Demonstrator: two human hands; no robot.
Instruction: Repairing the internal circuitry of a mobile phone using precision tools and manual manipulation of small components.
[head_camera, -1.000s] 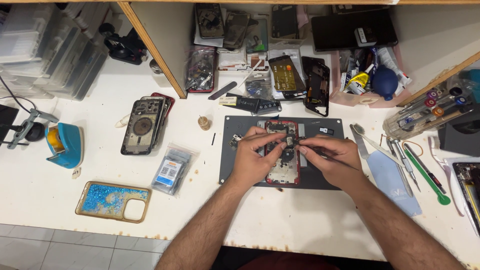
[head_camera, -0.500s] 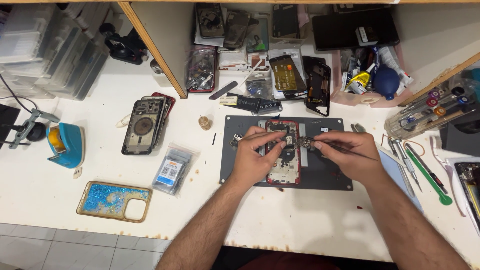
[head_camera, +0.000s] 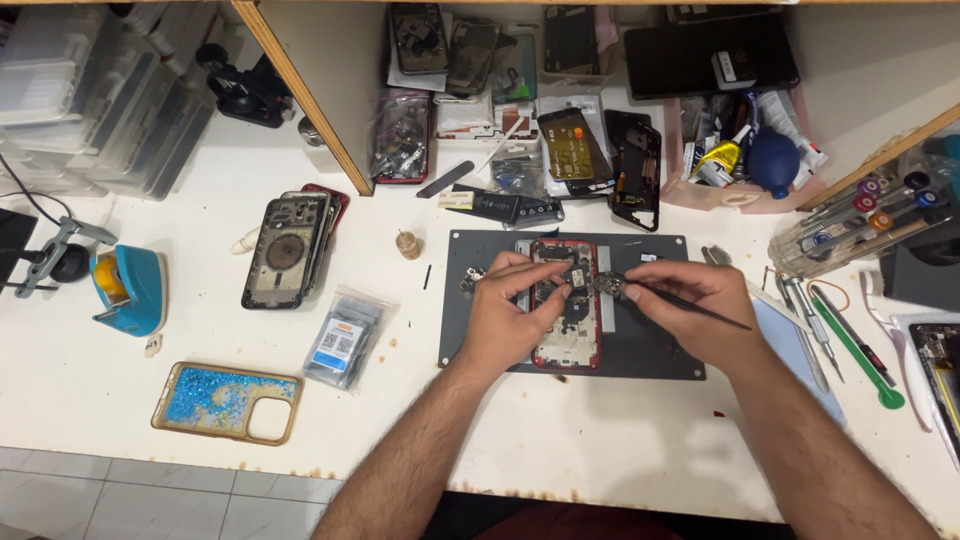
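A white workbench (head_camera: 620, 440), stained near its front edge, fills the frame, with shelving and scattered phone parts along the top. At centre a dark work mat (head_camera: 660, 345) is laid, and on it an opened red-framed phone (head_camera: 566, 345) lies lengthwise, its inner parts exposed. Much of the phone's upper half is covered by the two hands, so the parts being handled are hard to make out.

The left hand (head_camera: 508, 312) rests on the phone's left edge, its fingers curled over the frame and pressing on it. The right hand (head_camera: 690, 305) sits just right of the phone, closed around a thin dark tool (head_camera: 700, 308) held like a pen; the tip meets a small round part (head_camera: 607, 285) at the phone's upper right edge, though whether it is gripped or only touched cannot be told.

At centre left a stack of phone backs (head_camera: 285, 250) lies, with a small bagged part (head_camera: 345, 335) below it and a glittery blue case (head_camera: 225, 402) at lower left. At the right edge, tools are partly cut off.
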